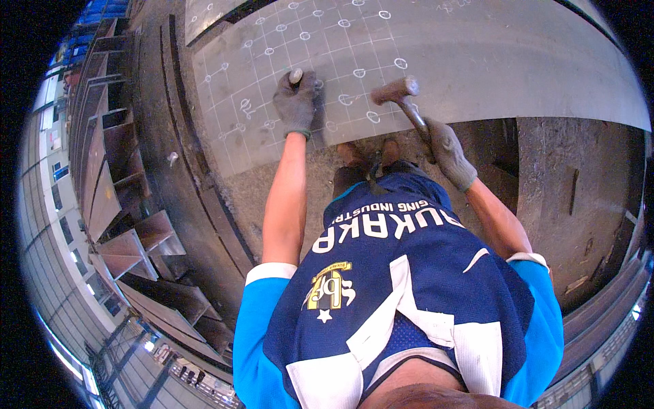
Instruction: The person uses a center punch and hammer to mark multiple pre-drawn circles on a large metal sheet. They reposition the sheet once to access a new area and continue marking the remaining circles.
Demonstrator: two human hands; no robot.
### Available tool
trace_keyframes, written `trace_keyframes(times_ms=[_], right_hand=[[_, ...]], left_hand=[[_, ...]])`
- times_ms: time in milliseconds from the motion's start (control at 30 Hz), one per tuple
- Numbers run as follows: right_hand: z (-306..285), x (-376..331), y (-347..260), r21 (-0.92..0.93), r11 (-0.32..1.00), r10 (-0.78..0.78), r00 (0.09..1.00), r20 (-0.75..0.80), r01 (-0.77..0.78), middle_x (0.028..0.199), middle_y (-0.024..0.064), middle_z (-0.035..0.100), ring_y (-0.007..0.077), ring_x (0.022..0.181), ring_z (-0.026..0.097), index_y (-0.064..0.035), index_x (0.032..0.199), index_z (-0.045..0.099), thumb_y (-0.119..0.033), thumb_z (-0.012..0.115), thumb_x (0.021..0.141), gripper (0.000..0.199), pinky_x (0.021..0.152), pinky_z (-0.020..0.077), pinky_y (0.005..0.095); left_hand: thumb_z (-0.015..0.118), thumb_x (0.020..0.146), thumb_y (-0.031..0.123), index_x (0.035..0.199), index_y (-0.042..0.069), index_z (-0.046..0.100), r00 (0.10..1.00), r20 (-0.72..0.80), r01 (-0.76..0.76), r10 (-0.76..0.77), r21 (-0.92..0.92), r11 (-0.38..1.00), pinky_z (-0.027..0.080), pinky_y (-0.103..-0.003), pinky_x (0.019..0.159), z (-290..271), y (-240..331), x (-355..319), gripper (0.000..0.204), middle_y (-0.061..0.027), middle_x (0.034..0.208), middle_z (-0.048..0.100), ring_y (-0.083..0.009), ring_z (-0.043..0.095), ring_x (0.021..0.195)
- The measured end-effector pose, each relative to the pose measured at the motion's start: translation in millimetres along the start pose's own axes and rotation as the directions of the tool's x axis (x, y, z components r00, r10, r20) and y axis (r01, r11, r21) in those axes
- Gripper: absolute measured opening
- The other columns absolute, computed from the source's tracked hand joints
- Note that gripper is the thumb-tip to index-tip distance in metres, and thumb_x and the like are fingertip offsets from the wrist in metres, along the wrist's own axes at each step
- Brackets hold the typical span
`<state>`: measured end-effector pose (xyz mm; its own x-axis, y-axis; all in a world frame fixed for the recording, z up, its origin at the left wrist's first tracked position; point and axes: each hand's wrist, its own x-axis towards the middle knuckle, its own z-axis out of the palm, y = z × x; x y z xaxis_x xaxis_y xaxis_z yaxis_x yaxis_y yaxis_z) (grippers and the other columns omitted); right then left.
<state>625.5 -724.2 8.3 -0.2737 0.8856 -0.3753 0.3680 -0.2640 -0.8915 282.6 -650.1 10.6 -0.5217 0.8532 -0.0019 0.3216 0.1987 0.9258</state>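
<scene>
My left hand, in a grey glove, is closed around an upright metal punch. Only the punch's round top end shows above the fist; its lower end is hidden. Under it lies a grey steel plate marked with a white chalk grid and small chalk circles at many crossings. My right hand, gloved too, grips the handle of a hammer. The hammer's rusty brown head is raised to the right of my left hand, apart from the punch.
Beside the plate on the left, long steel bars run along the floor. Farther left stand several welded steel sections with upright flanges. Another plate lies at the far left. The plate's near edge lies just beyond my feet.
</scene>
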Motion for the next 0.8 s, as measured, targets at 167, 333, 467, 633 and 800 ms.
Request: trace_keyframes(times_ms=[167,333,467,633,800], right_hand=[[30,44,-77,-0.068,0.99,-0.109,0.973,0.203,0.125,0.077,-0.0013,0.053,0.009,0.059,0.048,-0.0075,0.104,0.062,-0.038,0.044,0.11,0.036,0.05,0.0385,0.0295],[34,87,-169,-0.148,0.9,-0.355,0.886,0.298,0.41,0.075,-0.0034,0.055,0.0067,0.061,0.048,-0.0085,0.103,0.063,-0.035,0.047,0.109,0.032,0.05,0.0367,0.0285],[50,106,-228,0.393,0.724,-0.65,0.752,0.112,0.567,0.077,-0.0033,0.058,0.008,0.064,0.051,-0.0075,0.107,0.065,-0.041,0.045,0.112,0.04,0.053,0.0398,0.029],[48,140,-167,-0.24,0.554,-0.805,0.586,0.087,0.797,0.078,0.0051,0.061,0.0186,0.071,0.06,-0.0033,0.108,0.066,-0.032,0.048,0.112,0.034,0.062,0.047,0.0331],[0,147,-115,-0.598,0.513,-0.457,0.786,0.417,0.616,0.073,0.0123,0.059,0.0208,0.066,0.061,-0.0038,0.107,0.065,-0.023,0.055,0.105,0.022,0.06,0.047,0.0371]], left_hand=[[0.082,0.09,0.028,0.105,0.003,0.072,0.998,0.043,0.032,-0.036,0.101,0.994,0.056,-0.035,0.077,5,1,-6,0.03,-0.0078,0.09,0.076,-0.0158,0.067,0.078],[0.084,0.086,0.039,0.114,0.007,0.072,0.998,0.02,-0.069,0.066,0.338,0.938,0.057,-0.042,0.082,-3,-9,1,0.044,-0.0154,0.097,0.077,-0.0266,0.075,0.089],[0.084,0.086,0.043,0.117,0.008,0.071,0.987,0.058,-0.158,0.149,0.212,0.964,0.057,-0.045,0.084,-4,-12,-1,0.048,-0.0163,0.102,0.077,-0.033,0.075,0.094],[0.083,0.086,0.042,0.116,0.007,0.072,0.993,0.081,-0.091,0.081,0.135,0.987,0.056,-0.044,0.089,6,-12,-3,0.047,-0.0174,0.109,0.076,-0.0352,0.073,0.102],[0.083,0.087,0.037,0.117,0.006,0.072,0.992,0.102,-0.091,0.071,0.215,0.972,0.056,-0.042,0.092,3,-24,2,0.045,-0.0158,0.109,0.076,-0.0327,0.073,0.101]])
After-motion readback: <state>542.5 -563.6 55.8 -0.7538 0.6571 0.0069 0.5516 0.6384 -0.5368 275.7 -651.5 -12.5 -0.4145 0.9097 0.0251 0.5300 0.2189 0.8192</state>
